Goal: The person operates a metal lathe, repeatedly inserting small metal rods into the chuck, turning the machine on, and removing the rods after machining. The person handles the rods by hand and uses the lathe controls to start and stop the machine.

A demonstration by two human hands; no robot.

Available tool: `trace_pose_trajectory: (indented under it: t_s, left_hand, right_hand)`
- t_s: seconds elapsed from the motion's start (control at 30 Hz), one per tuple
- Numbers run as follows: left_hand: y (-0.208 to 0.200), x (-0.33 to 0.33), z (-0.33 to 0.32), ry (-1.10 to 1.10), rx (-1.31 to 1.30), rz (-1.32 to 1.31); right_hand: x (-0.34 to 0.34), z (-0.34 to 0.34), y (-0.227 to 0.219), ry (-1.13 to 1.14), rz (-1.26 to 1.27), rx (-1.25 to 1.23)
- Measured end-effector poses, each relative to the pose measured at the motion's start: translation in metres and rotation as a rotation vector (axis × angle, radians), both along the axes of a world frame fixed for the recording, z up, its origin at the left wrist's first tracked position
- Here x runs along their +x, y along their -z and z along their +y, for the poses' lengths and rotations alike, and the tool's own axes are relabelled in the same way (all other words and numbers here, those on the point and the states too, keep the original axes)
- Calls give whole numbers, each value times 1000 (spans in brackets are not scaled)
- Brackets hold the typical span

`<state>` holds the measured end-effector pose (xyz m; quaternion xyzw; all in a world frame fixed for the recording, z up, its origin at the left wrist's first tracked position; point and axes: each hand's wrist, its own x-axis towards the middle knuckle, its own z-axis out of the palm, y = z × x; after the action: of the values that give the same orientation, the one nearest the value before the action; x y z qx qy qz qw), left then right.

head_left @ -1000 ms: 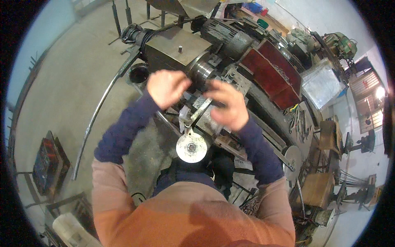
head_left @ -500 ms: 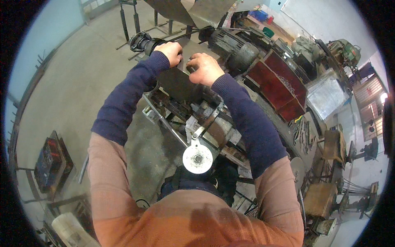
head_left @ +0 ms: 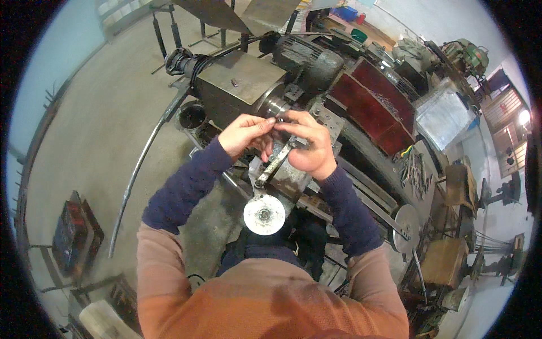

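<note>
My left hand (head_left: 248,135) and my right hand (head_left: 311,142) meet fingertip to fingertip just in front of the round metal spindle (head_left: 272,104) of a lathe. Pinched between them is a small dark metal piece (head_left: 280,120), mostly covered by the fingers. Beneath my hands a pale metal lever (head_left: 275,165) slants down toward a white round handwheel (head_left: 264,214). Behind the spindle sits the box-shaped headstock (head_left: 240,70); a short dark cylindrical piece (head_left: 235,83) lies on its flat top.
An electric motor (head_left: 316,65) stands behind the headstock. To the right are an open dark red metal box (head_left: 372,104), a silvery sheet-metal piece (head_left: 445,114) and several wrenches (head_left: 415,174). A long bent pipe (head_left: 138,175) slopes toward the floor at left.
Both hands have come back from above the headstock toward me, down to the spindle, uncovering the headstock top and the short dark piece on it. The view has shifted slightly.
</note>
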<state>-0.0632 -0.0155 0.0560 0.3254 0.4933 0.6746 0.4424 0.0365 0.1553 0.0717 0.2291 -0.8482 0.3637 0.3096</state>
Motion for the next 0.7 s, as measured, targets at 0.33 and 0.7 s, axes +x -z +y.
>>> trace_pose_trajectory:
  t_s: [0.33,0.7]
  left_hand:
    - [14,12,19,-33,13,187]
    - [-4,-2,-5,-97,-231,570]
  right_hand:
    - [35,3,14,89,16,84]
    - [8,8,12,94,-140,396]
